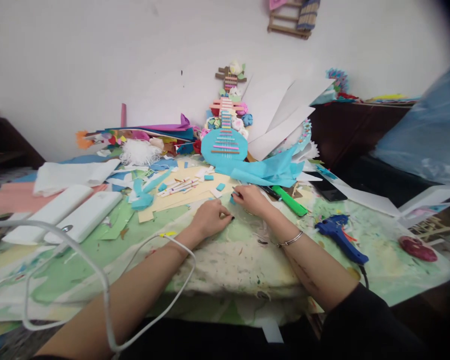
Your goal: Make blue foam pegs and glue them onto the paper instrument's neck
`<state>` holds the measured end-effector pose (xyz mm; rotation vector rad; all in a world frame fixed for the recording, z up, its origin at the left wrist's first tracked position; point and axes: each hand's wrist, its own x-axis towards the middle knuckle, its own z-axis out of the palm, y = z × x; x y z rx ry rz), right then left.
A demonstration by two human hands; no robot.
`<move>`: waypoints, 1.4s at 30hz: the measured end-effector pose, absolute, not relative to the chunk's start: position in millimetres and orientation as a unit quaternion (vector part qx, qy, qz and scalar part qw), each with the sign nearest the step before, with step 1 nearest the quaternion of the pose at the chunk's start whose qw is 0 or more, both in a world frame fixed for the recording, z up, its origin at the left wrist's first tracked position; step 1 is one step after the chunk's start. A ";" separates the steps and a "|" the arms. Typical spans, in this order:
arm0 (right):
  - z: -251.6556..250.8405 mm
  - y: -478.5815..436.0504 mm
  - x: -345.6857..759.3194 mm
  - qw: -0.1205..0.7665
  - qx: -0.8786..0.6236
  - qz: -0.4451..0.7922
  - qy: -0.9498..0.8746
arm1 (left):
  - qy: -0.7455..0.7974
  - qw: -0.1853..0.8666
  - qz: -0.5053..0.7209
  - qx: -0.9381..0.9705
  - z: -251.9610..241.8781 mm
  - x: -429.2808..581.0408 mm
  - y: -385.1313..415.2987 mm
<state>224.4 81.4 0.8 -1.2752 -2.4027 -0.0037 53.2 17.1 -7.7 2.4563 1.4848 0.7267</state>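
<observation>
My right hand is closed in a pinch just above the table. At its fingertips shows a small blue piece, perhaps paper, and it seems to be held there. My left hand is beside it with the fingers curled in and the thumb close to them; whatever they may hold is too small to make out. Ahead of my hands lie small blue blocks and several thin white sticks on cream card. Behind them a blue paper lute-shaped craft with coloured sticks across it leans at the wall.
A blue glue gun, a green marker and a black phone lie to the right. Blue crepe paper spreads behind my right hand. White power banks sit at left, and a white cable loops over my left forearm.
</observation>
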 end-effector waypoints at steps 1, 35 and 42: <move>0.8 82.0 223.8 0.197 -0.456 -0.007 -0.868 | 0.499 0.087 0.247 0.826 -7.3 53.2 17.0; 5.4 78.2 226.7 0.463 -0.459 0.402 -0.643 | 0.473 0.184 0.417 0.754 -12.6 51.0 25.5; 7.4 61.8 216.6 0.437 -0.379 0.589 -0.564 | 0.445 0.283 0.505 0.684 -7.2 49.8 20.4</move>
